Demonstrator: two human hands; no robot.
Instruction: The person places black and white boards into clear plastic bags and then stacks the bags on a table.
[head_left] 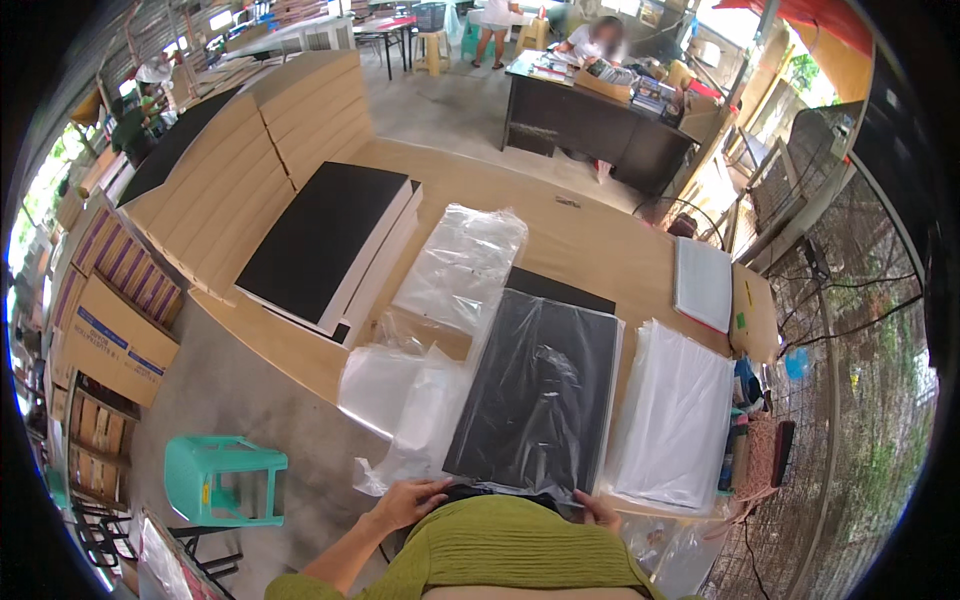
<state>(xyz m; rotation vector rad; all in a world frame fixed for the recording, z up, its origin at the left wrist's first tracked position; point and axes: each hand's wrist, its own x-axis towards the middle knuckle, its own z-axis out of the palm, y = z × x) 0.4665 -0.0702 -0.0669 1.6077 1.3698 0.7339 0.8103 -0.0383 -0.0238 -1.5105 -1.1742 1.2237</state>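
Note:
A black board (530, 430) lies inside a clear plastic sleeve (614, 375) on the table in front of me, its near edge close to my body. My left hand (408, 503) is closed on the sleeve's near left corner, fingertips at the edge. At the near right corner my right hand (598, 511) pinches the plastic between thumb and fingers. Part of another black sheet (570, 289) shows beyond the sleeve. To the left lie loose clear plastic sleeves (460, 265), and more crumpled ones (405, 390) sit nearer to me.
Black-topped boards (325, 235) are stacked at the left of the brown table (590, 240), beside taller stacks (310, 120). White plastic-wrapped sheets (672, 420) lie right. A green stool (225, 480) stands on the floor at left. A person (597, 42) sits at a far desk (600, 125).

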